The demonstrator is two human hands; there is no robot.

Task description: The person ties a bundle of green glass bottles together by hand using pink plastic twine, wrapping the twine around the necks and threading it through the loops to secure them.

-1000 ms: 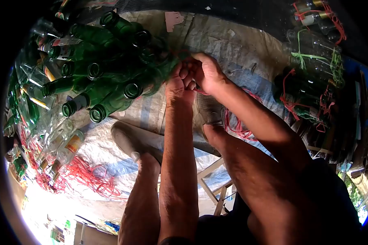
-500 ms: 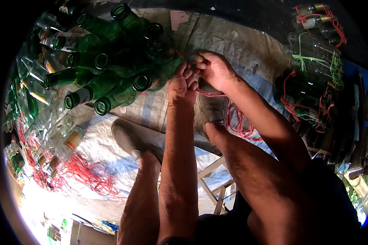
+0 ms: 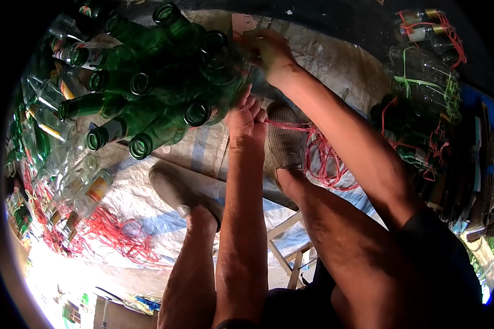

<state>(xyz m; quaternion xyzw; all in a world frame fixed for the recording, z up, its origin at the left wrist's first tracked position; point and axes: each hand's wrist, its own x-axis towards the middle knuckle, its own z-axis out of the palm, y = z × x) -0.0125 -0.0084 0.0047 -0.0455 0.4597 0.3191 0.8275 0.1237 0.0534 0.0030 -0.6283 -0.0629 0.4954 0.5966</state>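
Several green glass bottles point(image 3: 159, 118) lie bunched together, their open mouths facing me. Closed around red plastic string point(image 3: 291, 126), my left hand point(image 3: 248, 116) is at the bunch's right side; the string trails from it to a loose tangle point(image 3: 326, 159) beside my shoe. Beyond it, at the upper right edge of the bunch, my right hand point(image 3: 271, 55) is raised, its fingers smeared by motion and partly dark. Whether string is between those fingers cannot be made out.
Clear glass bottles point(image 3: 77, 170) lie at the left above a heap of red string point(image 3: 118, 236). Tied bundles of clear bottles point(image 3: 422, 71) and green bottles point(image 3: 417, 137) stand at the right, near stacked dark slats point(image 3: 477, 164). My shoes point(image 3: 285, 137) rest on a pale sheet point(image 3: 203, 148).
My right hand has moved up and away from my left hand, along the bunch's edge. My left hand stays nearly in place; the green bottles have shifted slightly.
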